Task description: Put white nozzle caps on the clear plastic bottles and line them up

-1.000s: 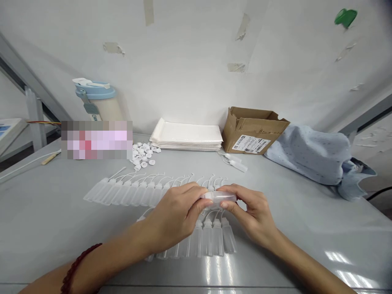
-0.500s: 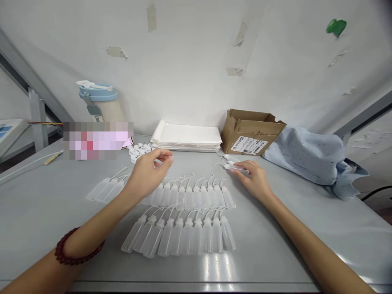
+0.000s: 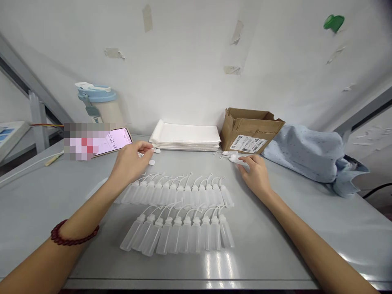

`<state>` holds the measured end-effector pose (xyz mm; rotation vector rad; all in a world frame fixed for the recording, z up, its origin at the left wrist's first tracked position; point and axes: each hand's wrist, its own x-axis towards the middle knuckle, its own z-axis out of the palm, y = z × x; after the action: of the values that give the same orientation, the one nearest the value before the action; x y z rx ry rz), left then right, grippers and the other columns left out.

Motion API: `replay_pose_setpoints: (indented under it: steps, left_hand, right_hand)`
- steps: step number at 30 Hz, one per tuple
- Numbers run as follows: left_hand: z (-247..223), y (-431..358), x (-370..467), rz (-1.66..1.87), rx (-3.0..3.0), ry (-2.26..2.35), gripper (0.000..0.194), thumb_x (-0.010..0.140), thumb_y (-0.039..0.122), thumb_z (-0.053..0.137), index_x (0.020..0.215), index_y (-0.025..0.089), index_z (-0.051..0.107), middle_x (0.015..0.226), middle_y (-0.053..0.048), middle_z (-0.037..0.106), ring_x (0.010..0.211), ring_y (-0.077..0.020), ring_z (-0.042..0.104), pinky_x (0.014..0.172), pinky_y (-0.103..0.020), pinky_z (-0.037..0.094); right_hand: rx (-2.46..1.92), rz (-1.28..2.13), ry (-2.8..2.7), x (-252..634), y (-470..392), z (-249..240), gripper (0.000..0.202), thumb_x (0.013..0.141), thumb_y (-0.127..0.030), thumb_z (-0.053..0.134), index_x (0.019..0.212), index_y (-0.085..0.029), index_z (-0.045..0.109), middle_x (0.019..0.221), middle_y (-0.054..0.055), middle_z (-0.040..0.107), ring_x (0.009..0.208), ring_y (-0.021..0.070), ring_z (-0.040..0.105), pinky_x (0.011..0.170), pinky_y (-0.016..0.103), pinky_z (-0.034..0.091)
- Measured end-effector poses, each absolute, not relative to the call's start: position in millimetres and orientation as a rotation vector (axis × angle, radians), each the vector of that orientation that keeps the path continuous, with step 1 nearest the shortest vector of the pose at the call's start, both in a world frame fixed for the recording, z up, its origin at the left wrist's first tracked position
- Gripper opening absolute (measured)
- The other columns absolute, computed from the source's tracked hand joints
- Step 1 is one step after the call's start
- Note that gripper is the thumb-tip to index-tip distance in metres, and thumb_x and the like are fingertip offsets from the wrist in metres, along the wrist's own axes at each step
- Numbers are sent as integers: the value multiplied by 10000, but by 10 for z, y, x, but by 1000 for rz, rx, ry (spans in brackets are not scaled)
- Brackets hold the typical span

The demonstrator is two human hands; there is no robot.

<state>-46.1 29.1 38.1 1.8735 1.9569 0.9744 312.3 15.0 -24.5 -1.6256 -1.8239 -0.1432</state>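
My left hand is over the small white caps at the back left, its fingers closed together; what they hold, if anything, is hidden. At the right, my right hand pinches a small translucent bottle lying in front of the cardboard box, beside another one. Two rows of clear plastic bottles with thin white strapped tips lie between my arms: a back row and a front row. My left forearm covers part of the back row's left end.
A stack of white envelopes lies against the wall, with an open cardboard box to its right. Farther right is a bundled light-blue cloth. A phone and a blue-lidded bottle stand back left.
My left hand has moved left and slightly back, onto the caps. My right hand has shifted slightly, still at the small bottle. The phone's screen now shows more clearly.
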Motion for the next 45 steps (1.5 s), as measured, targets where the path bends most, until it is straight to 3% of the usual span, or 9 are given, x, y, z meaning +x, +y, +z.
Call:
replay_pose_setpoints:
  steps: [5,8,11,15,23,28,34,41,45]
  left_hand:
    - [335,382,-660,731,2059,2018,167,712,299,520,788,233,655,818,-81,708,855,-315,648,764,-404,457]
    - [278,421,-773,598,2138,1977,155,679,294,544,756,233,664,787,-97,706,800,-330,650,706,-405,456]
    - [227,436,-802,539,2182,1944,197,673,305,543,784,220,682,802,-105,705,797,-333,644,703,-407,457]
    - [182,438,-730,468,2306,1872,304,700,330,507,890,199,703,907,-119,702,950,-353,595,817,-433,438]
    - [130,462,-666,344,2456,1815,252,761,327,450,797,220,675,831,-83,683,890,-299,589,799,-380,430]
    - [145,426,-612,514,2467,1790,337,809,382,424,966,174,639,967,-110,643,985,-296,542,859,-401,428]
    - [158,371,-548,707,2478,1725,313,835,382,432,949,156,616,988,-102,643,952,-276,542,844,-409,436]
    - [190,338,-507,783,2476,1738,255,828,346,453,913,166,612,962,-86,656,925,-256,555,812,-378,442]
    - [226,310,-472,800,2467,1752,241,819,336,460,888,161,610,944,-87,656,902,-255,554,803,-374,442]
  right_hand:
    - [-1615,54,-1833,3046,58,-102,237,798,-288,543,923,-147,687,833,103,637,737,234,577,674,374,474]
    - [-1583,248,-1899,2958,-49,19,258,807,-364,567,861,-150,701,685,51,664,560,165,545,542,304,453]
    - [-1547,411,-1959,2864,-159,124,281,820,-416,575,820,-169,708,678,28,692,503,124,505,498,268,435]
    - [-1539,648,-1972,2805,-238,202,277,830,-418,579,803,-171,702,707,22,689,521,113,481,512,262,418]
    - [-1497,824,-2025,2827,-299,313,231,836,-391,574,832,-189,684,730,19,650,625,143,525,549,275,416]
    - [-1437,934,-2142,2837,-343,402,200,829,-326,575,959,-194,653,827,27,619,657,137,492,579,275,433]
    - [-1446,1044,-2287,2859,-336,458,289,798,-263,596,1081,-205,615,969,44,595,741,145,478,627,269,436]
    - [-1430,1175,-2291,2846,-411,532,266,794,-306,616,1035,-195,598,690,-31,529,616,120,449,573,253,393]
    - [-1449,1175,-2448,2726,-614,612,309,762,-287,645,1058,-211,599,616,-47,577,572,129,478,548,255,374]
